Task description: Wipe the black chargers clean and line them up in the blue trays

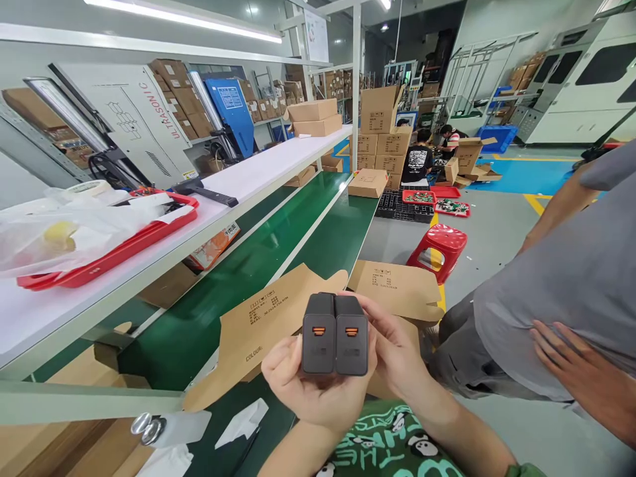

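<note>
Two black USB chargers (318, 348) stand side by side in front of me, each showing an orange port on the face turned my way. My left hand (311, 394) is wrapped around them from the left and below. From the right, my right hand (395, 338) grips the right-hand charger (352, 351), its fingers partly hidden behind. Just beyond my hands is an open cardboard box with a printed flap (263, 318) to the left and another flap (397, 285) to the right.
A green conveyor belt (278, 232) runs away from me. On the white shelf (278, 156) at left lies a red tray (114, 258) with plastic bags. A bottle (183, 427) and white paper (242, 421) lie near my left. A person in grey (561, 278) stands close at right, by a red stool (440, 248).
</note>
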The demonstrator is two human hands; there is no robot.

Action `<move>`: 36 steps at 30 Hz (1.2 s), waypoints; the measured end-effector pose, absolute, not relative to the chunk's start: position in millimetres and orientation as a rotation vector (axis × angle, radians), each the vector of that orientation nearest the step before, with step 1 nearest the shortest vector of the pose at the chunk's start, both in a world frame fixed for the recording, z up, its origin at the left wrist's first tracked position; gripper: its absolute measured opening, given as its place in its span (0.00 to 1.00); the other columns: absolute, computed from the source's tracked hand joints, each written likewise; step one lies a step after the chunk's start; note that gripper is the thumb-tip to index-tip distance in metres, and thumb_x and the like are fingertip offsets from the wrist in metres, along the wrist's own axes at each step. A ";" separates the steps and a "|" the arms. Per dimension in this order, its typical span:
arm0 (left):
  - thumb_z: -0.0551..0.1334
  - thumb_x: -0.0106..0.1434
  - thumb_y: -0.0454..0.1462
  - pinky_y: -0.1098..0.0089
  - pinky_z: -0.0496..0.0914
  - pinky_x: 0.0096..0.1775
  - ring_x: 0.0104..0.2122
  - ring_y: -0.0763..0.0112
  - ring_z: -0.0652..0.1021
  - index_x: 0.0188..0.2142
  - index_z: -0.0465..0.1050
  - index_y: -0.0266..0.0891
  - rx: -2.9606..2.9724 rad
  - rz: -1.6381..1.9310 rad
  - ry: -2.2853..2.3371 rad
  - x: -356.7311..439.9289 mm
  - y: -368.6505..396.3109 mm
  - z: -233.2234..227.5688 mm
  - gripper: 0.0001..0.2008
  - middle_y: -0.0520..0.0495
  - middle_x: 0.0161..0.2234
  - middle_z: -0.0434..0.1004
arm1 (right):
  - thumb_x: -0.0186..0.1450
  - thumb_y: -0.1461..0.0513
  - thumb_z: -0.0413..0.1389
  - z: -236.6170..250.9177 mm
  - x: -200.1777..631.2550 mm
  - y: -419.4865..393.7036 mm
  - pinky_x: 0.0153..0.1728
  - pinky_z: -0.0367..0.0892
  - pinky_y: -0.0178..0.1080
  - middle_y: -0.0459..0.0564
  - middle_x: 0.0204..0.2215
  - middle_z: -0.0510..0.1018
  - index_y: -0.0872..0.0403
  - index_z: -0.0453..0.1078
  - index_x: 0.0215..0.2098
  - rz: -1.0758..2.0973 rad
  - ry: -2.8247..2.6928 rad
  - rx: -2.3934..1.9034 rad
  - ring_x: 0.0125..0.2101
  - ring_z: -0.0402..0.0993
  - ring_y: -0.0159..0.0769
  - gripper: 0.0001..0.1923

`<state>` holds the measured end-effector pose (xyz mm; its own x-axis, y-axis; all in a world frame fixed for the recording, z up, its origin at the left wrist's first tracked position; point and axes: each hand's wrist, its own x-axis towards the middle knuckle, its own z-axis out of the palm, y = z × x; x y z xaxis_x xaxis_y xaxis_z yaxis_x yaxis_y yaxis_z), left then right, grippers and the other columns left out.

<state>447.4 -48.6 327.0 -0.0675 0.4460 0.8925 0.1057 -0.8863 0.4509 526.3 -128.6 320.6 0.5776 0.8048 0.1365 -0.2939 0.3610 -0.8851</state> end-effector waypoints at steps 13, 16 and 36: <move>0.79 0.40 0.40 0.64 0.68 0.34 0.35 0.65 0.72 0.49 0.65 0.41 1.933 2.012 0.612 451.2 -53.0 324.4 0.38 0.50 0.40 0.64 | 0.70 0.49 0.58 322.8 526.0 -127.2 0.58 0.70 0.45 0.46 0.57 0.77 0.38 0.72 0.59 0.748 -0.652 -0.894 0.54 0.75 0.41 0.20; 0.78 0.41 0.38 0.64 0.68 0.33 0.35 0.67 0.71 0.48 0.65 0.41 1.914 2.004 0.591 452.5 -54.8 325.2 0.37 0.50 0.40 0.64 | 0.71 0.49 0.58 320.4 526.1 -127.3 0.58 0.70 0.44 0.46 0.58 0.76 0.37 0.72 0.59 0.748 -0.649 -0.882 0.55 0.75 0.40 0.19; 0.78 0.41 0.36 0.60 0.71 0.41 0.40 0.62 0.73 0.43 0.65 0.41 1.410 1.276 1.179 401.5 -54.5 191.8 0.32 0.48 0.41 0.65 | 0.57 0.43 0.68 149.6 529.5 -119.4 0.54 0.74 0.49 0.58 0.57 0.76 0.47 0.73 0.55 1.189 -0.508 -1.405 0.58 0.73 0.53 0.32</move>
<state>401.5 -54.5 191.8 0.0243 0.9856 0.1673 0.0894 -0.1689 0.9816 529.5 -119.4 149.6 0.3890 0.8483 -0.3593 -0.3266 -0.2378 -0.9148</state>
